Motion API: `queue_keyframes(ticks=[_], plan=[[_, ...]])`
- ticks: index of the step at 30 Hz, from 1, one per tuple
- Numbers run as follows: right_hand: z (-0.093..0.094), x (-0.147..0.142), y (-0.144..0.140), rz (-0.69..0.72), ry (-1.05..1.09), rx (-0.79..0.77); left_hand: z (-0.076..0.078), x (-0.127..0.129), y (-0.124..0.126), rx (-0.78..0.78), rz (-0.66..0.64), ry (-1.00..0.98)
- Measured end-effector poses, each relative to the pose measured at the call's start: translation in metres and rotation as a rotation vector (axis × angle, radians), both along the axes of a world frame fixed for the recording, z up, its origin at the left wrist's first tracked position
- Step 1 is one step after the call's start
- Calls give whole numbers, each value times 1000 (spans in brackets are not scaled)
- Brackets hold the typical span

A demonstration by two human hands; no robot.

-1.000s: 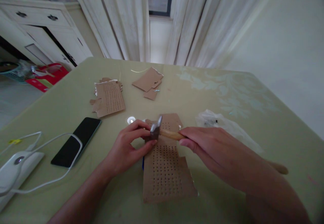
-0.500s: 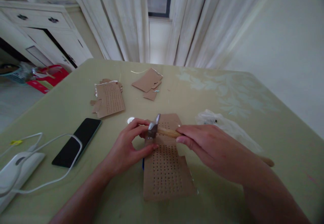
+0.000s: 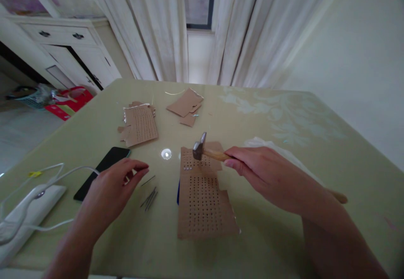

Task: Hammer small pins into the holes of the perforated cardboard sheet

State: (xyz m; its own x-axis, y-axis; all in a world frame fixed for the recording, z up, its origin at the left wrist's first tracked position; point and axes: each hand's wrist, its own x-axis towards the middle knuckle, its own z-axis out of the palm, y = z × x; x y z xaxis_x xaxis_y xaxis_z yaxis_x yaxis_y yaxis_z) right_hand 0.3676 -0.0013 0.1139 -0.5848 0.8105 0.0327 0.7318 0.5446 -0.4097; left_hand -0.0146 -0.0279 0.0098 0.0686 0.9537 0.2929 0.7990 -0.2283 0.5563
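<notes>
There are two hands here: one left hand (image 3: 112,186) and one right hand (image 3: 268,176). I count one hammer (image 3: 214,155) and one big card full of holes (image 3: 205,203), with too many holes to count. One nail (image 3: 148,180) lies alone, and a little bunch of nails (image 3: 150,199) has several, too close together to count. At the back are two brown card pieces (image 3: 185,102). One card pile (image 3: 142,123) has more than one piece. There is one phone (image 3: 105,161), one white box (image 3: 38,211), one yellow tie (image 3: 34,174) and one clear bag (image 3: 292,157).
</notes>
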Motion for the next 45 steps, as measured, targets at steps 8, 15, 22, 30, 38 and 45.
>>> queue_keyframes(ticks=[8,15,22,30,38,45], plan=[[-6,-1,4,44,-14,30,-35,-2,-10,-284,64,190],[-5,2,6,32,-31,25,-10,28,11,-209,-17,150],[0,10,8,-37,-64,8,24,97,27,20,-227,-360],[2,10,10,-54,-15,-17,0,101,32,-19,-251,-481],[0,8,12,-43,-24,-40,-3,99,28,9,-284,-447],[3,4,9,-22,42,-32,-1,100,27,22,-294,-420]])
